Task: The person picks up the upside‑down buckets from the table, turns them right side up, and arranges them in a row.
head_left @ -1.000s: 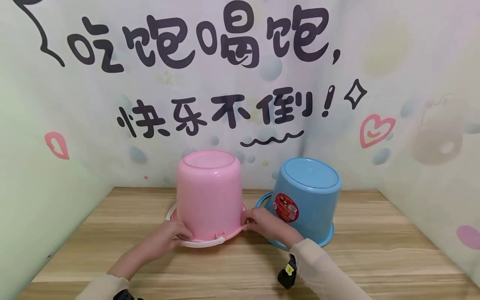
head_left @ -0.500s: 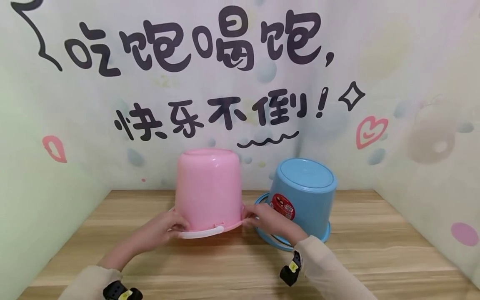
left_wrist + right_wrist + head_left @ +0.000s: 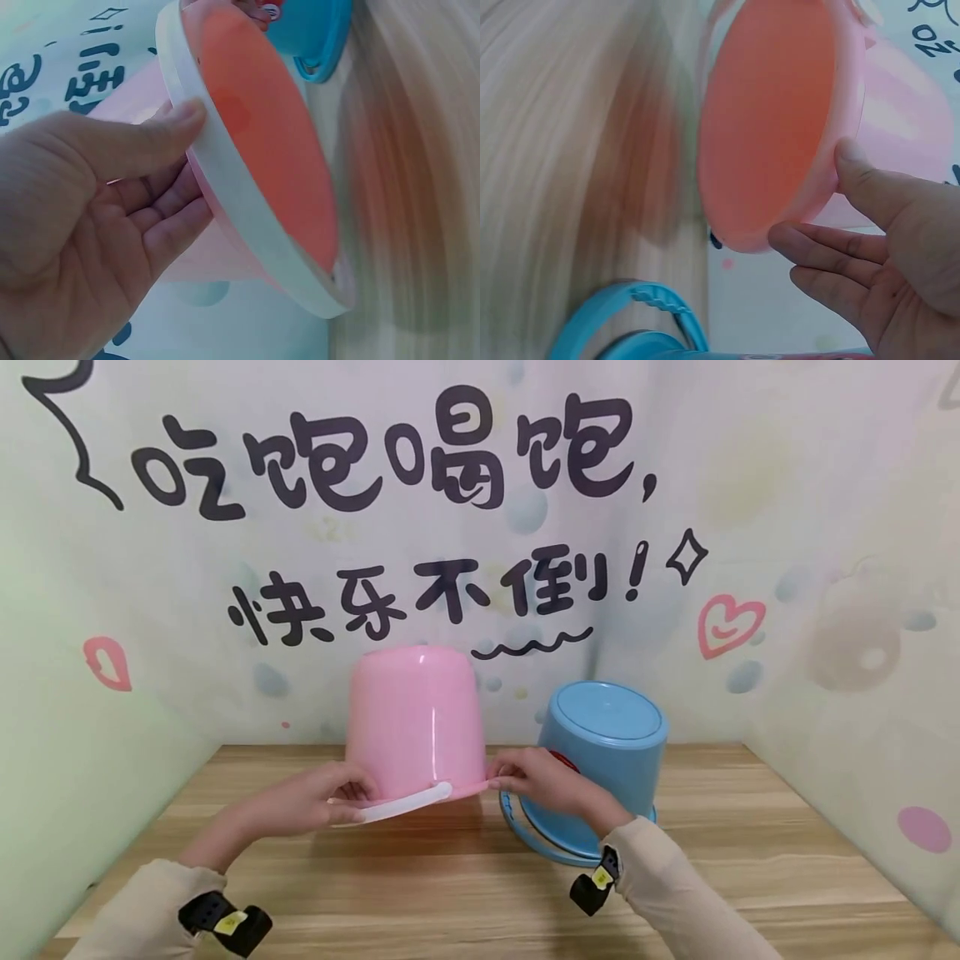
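Observation:
A pink bucket (image 3: 416, 727), upside down and slightly tilted, is held off the table between both hands. On its left side, my left hand (image 3: 315, 797) pinches the rim together with the white handle (image 3: 408, 803); the left wrist view shows the thumb on the handle and the fingers behind the rim. My right hand (image 3: 543, 781) pinches the rim's right side between thumb and fingers, plain in the right wrist view. The bucket's hollow inside (image 3: 772, 112) faces down toward the table. Just right of my right hand, a blue bucket (image 3: 615, 760) stands upside down, partly hidden by that hand.
The wood-grain table (image 3: 420, 893) lies under both buckets. A printed backdrop (image 3: 375, 552) with large black characters rises behind it. The blue bucket's handle (image 3: 540, 847) lies out on the table at its front left.
Both hands have lifted the pink bucket from the table and tipped it a little, so its base no longer shows. The blue bucket stays in place.

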Demonstrator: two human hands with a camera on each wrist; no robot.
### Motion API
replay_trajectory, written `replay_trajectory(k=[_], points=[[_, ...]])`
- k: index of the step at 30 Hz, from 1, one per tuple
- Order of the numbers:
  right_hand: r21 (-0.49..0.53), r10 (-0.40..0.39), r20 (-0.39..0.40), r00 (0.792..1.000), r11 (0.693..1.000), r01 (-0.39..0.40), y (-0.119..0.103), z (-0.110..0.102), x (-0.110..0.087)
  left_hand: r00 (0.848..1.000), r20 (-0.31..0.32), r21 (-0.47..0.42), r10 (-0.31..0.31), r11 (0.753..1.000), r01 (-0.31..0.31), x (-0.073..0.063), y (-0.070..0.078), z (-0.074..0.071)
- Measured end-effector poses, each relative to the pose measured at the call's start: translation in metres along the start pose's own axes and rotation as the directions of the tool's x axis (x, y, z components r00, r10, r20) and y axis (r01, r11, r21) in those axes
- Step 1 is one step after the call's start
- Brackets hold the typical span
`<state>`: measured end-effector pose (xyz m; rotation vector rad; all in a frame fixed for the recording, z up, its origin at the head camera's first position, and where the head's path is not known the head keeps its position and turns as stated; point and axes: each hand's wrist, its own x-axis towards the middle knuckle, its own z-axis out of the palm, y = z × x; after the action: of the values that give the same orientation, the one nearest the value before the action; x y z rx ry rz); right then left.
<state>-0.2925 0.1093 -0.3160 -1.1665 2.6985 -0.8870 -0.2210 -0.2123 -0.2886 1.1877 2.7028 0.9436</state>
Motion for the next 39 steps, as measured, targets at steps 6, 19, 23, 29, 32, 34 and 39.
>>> replay_trajectory(k=[6, 19, 23, 29, 32, 34, 39], points=[[0.016, -0.013, 0.016, 1.0, 1.0, 0.013, -0.008, -0.013, -0.004, 0.998, 0.021, -0.116, 0.055, 0.992, -0.052, 0.002, 0.006, -0.009], [0.007, -0.019, 0.054, 0.998, 1.0, 0.019, -0.025, -0.042, -0.002, 0.995, 0.044, -0.213, 0.093, 0.974, -0.081, 0.004, 0.022, -0.02], [0.056, -0.023, 0.073, 0.997, 0.998, 0.019, -0.029, -0.053, -0.001, 0.995, 0.056, -0.261, 0.078, 0.963, -0.061, 0.005, 0.029, -0.027], [0.088, -0.036, 0.093, 0.995, 0.996, 0.028, -0.034, -0.067, 0.002, 0.992, 0.072, -0.39, 0.1, 0.918, -0.065, 0.008, 0.036, -0.033], [0.11, -0.052, 0.111, 0.992, 0.993, 0.04, -0.037, -0.072, 0.003, 0.989, 0.071, -0.424, 0.13, 0.901, -0.088, 0.009, 0.038, -0.035], [0.126, -0.06, 0.123, 0.991, 0.991, 0.045, -0.038, -0.076, 0.004, 0.989, 0.069, -0.428, 0.134, 0.899, -0.092, 0.01, 0.039, -0.036], [0.126, -0.069, 0.148, 0.987, 0.991, 0.051, -0.044, -0.087, 0.008, 0.992, 0.047, -0.418, 0.114, 0.905, -0.084, 0.01, 0.042, -0.039]])
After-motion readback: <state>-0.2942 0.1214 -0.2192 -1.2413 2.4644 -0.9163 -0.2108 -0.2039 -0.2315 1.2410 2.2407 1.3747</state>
